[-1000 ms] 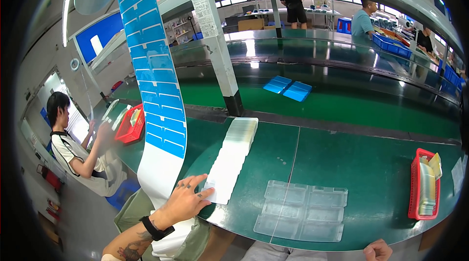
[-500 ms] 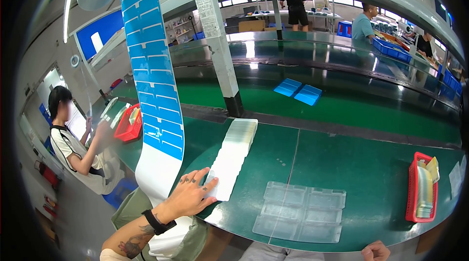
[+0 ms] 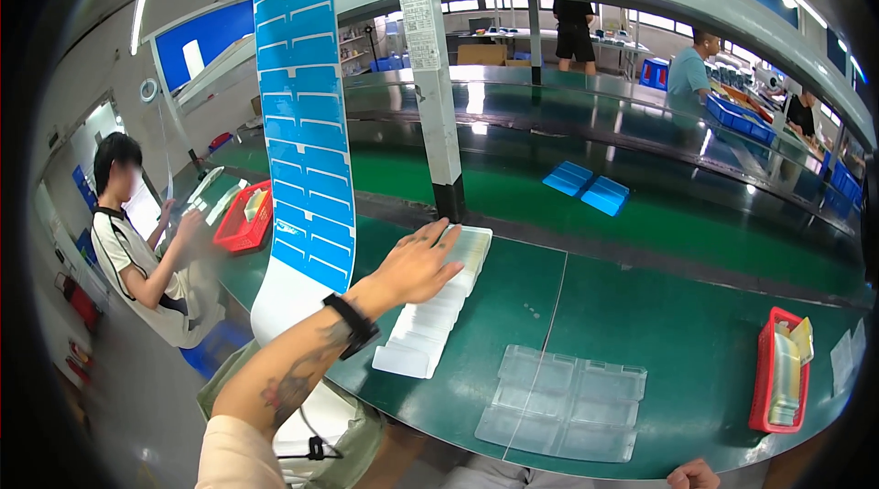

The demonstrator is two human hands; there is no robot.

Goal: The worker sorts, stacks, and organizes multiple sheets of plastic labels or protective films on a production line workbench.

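A long fanned row of thin white translucent plastic sheets [image 3: 423,329] lies on the green table. My left hand [image 3: 417,265] reaches over its far part, palm down with fingers spread; the hand hides some of the row, and whether it presses on it I cannot tell. At the near table edge my right hand [image 3: 693,474] rests with its fingers curled in, and nothing shows in them. Between my hands several clear plastic cases [image 3: 563,402] lie flat in a block. Left of the row hangs a wide strip of blue labels [image 3: 307,123] on white backing.
A red basket [image 3: 767,397] of upright pale pieces stands at the right. Two blue pieces [image 3: 586,187] lie beyond a grey post [image 3: 430,95]. Another person [image 3: 146,251] works at the left near a second red basket [image 3: 240,231]. A green-lined bin [image 3: 352,439] sits below the table edge.
My left hand has moved from the near end of the row to its far part, fingers spread. The near sheets are now uncovered and spaced differently. My right hand stays at the table edge.
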